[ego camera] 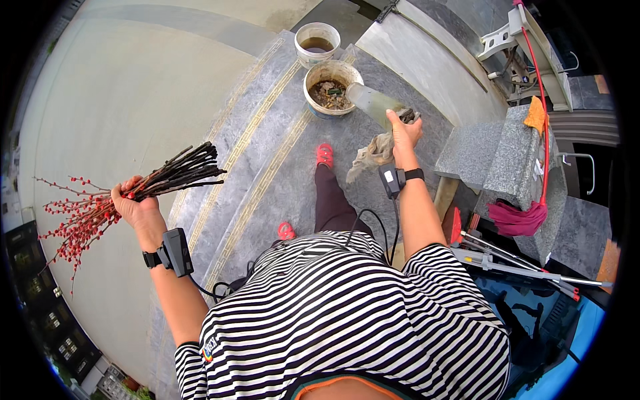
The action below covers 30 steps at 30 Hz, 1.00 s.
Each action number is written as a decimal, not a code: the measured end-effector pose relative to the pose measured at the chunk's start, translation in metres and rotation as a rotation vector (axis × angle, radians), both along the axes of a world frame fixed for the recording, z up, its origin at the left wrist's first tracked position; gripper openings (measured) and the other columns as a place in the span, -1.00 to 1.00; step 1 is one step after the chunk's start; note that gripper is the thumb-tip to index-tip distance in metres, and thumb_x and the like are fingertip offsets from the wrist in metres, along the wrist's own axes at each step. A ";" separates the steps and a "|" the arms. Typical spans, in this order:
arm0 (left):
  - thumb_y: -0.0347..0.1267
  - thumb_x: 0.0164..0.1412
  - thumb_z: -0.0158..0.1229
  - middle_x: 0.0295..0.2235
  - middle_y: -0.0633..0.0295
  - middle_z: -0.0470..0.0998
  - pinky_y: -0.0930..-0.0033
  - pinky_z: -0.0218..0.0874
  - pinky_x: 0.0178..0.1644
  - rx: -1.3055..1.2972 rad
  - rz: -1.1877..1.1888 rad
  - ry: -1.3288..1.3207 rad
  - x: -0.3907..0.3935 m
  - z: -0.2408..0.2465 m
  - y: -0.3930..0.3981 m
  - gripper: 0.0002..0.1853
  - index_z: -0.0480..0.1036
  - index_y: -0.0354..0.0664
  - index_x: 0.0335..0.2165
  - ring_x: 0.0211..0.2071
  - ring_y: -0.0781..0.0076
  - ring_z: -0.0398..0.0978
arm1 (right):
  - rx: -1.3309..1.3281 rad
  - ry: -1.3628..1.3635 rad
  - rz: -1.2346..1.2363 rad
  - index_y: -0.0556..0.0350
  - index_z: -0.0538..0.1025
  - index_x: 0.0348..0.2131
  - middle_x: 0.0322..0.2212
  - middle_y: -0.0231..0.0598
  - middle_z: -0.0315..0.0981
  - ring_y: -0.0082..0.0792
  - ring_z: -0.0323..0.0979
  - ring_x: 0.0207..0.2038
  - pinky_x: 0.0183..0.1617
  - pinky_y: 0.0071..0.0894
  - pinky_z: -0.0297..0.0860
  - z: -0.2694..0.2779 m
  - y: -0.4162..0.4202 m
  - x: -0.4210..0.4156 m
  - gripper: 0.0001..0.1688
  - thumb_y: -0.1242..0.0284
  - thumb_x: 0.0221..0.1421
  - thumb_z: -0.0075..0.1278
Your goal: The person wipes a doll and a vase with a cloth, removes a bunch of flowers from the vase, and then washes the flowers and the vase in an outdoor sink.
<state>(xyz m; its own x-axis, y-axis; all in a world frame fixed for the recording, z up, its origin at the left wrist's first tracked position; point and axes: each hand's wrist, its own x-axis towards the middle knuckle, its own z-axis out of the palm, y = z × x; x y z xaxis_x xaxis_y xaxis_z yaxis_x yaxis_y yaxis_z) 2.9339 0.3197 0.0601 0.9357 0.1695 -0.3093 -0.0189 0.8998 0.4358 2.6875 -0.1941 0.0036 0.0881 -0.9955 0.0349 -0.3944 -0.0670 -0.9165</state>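
Note:
My left hand (137, 207) grips a bundle of red-berried branches (182, 172) by the middle, out to the left. Its dark bare stem ends point right, and the red berries hang to the left. In my right hand (406, 135) is a clear cylindrical vase (374, 102), tilted with its mouth at the right rim of a white bucket (311, 100). Cloudy, greenish liquid appears inside the vase. A dirty grey cloth (372, 152) hangs from the same hand, and dark wet matter sits by the vase's base. Murky debris lies in the bucket.
Behind it stands a second white bucket (305, 56) with brown liquid. Stone steps (260, 145) with patterned gold bands descend to the left. Granite blocks (470, 150), a red-handled mop (517, 217), an orange cloth (535, 115) and several poles (520, 267) are on the right.

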 end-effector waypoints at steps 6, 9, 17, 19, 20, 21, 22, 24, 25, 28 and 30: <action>-0.45 0.00 -0.04 -0.71 0.33 0.25 0.33 0.26 -0.39 0.026 0.185 0.188 -0.051 0.002 0.014 -0.80 0.13 -0.10 -0.66 -0.62 0.42 0.25 | -0.065 0.524 0.054 0.14 0.05 0.14 0.01 -0.02 -0.02 -0.01 0.14 0.03 0.04 -0.09 0.23 0.006 -0.006 0.058 0.15 0.12 -0.36 0.26; -0.47 0.00 -0.04 -0.71 0.33 0.23 0.39 0.24 -0.44 0.034 0.194 0.211 -0.059 0.011 -0.001 -0.79 0.13 -0.11 -0.67 -0.64 0.45 0.23 | -0.097 0.558 0.078 0.15 0.05 0.14 0.04 0.00 -0.05 0.02 0.11 0.07 0.07 -0.07 0.20 0.010 -0.020 0.064 0.17 0.11 -0.37 0.28; -0.50 -0.01 -0.05 -0.72 0.33 0.20 0.41 0.22 -0.47 0.010 0.192 0.246 -0.041 0.016 -0.036 -0.79 0.13 -0.12 -0.67 -0.65 0.45 0.22 | -0.134 0.626 0.077 0.08 0.07 0.13 0.04 0.01 -0.05 0.02 0.14 0.04 0.01 -0.07 0.26 0.028 -0.040 0.070 0.14 0.09 -0.37 0.27; -0.49 -0.02 -0.05 -0.72 0.34 0.21 0.41 0.22 -0.45 0.006 0.144 0.220 -0.028 0.014 -0.043 -0.79 0.13 -0.11 -0.68 -0.64 0.45 0.22 | -0.127 0.608 0.061 0.09 0.07 0.14 0.04 0.00 -0.05 0.02 0.14 0.04 0.02 -0.07 0.25 0.031 -0.043 0.068 0.15 0.09 -0.37 0.27; -0.49 -0.02 -0.05 -0.72 0.35 0.21 0.41 0.22 -0.45 0.003 0.121 0.224 -0.022 0.014 -0.049 -0.78 0.12 -0.11 -0.68 -0.64 0.45 0.23 | -0.126 0.603 0.055 0.10 0.07 0.14 0.04 0.00 -0.05 0.02 0.14 0.04 0.03 -0.08 0.24 0.033 -0.043 0.063 0.15 0.09 -0.37 0.27; -0.49 -0.02 -0.05 -0.72 0.35 0.21 0.41 0.22 -0.44 -0.003 0.092 0.225 -0.013 0.014 -0.056 -0.78 0.12 -0.11 -0.68 -0.64 0.46 0.23 | -0.126 0.595 0.042 0.10 0.06 0.14 0.04 -0.01 -0.05 0.02 0.14 0.05 0.04 -0.08 0.24 0.036 -0.043 0.060 0.16 0.10 -0.37 0.27; -0.48 -0.01 -0.05 -0.72 0.36 0.21 0.39 0.22 -0.42 0.019 0.080 0.233 -0.003 0.012 -0.062 -0.77 0.12 -0.10 -0.69 -0.62 0.44 0.24 | -0.109 0.568 0.031 0.11 0.07 0.14 0.04 -0.01 -0.04 0.02 0.13 0.05 0.06 -0.09 0.22 0.035 -0.043 0.058 0.16 0.10 -0.37 0.28; -0.47 0.00 -0.06 -0.72 0.36 0.21 0.38 0.23 -0.41 0.026 0.012 0.198 0.015 0.018 -0.078 -0.77 0.12 -0.10 -0.69 -0.62 0.43 0.24 | -0.078 0.503 -0.003 0.13 0.07 0.14 0.05 0.00 -0.04 0.02 0.12 0.07 0.09 -0.10 0.20 0.026 -0.042 0.055 0.16 0.11 -0.38 0.28; -0.47 0.00 -0.07 -0.72 0.36 0.21 0.38 0.23 -0.40 0.030 -0.022 0.175 0.024 0.024 -0.086 -0.77 0.12 -0.10 -0.69 -0.62 0.43 0.24 | -0.047 0.428 -0.023 0.14 0.08 0.14 0.05 0.01 -0.03 0.01 0.11 0.08 0.10 -0.11 0.19 0.025 -0.039 0.051 0.16 0.12 -0.39 0.29; -0.46 -0.01 -0.07 -0.72 0.35 0.20 0.36 0.23 -0.39 0.010 -0.115 0.147 0.049 0.037 -0.112 -0.78 0.11 -0.11 -0.69 -0.61 0.41 0.24 | 0.046 0.237 -0.083 0.17 0.13 0.11 0.03 0.04 0.08 -0.05 0.14 0.09 0.12 -0.17 0.16 0.025 -0.025 0.031 0.11 0.17 -0.38 0.32; -0.47 -0.02 -0.07 -0.72 0.34 0.20 0.35 0.23 -0.39 0.021 -0.173 0.093 0.069 0.034 -0.124 -0.78 0.11 -0.11 -0.69 -0.61 0.41 0.23 | 0.187 -0.184 0.049 0.19 0.14 0.10 0.01 0.01 0.15 -0.10 0.19 0.06 0.10 -0.20 0.18 0.012 -0.020 0.014 0.04 0.21 -0.31 0.30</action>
